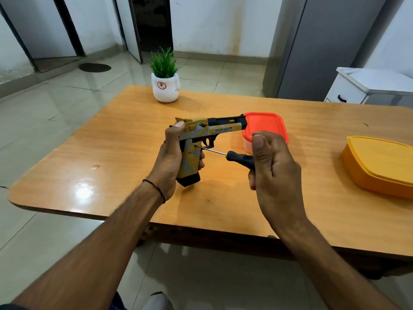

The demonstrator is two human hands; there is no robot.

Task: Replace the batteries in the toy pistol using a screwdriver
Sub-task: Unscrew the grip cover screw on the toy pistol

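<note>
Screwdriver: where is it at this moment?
In the head view the screwdriver sits near centre above the table: the right hand holds its handle, its tip meets the toy pistol in the left hand, nearer than the red-lidded box.

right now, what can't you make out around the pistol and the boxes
Head view:
Screw under the screwdriver tip on the toy pistol grip: too small.
Screwdriver handle's rear: inside the right hand.
Contents of the red-lidded container: lid on.
Part of yellow container: cut by right edge.
</note>
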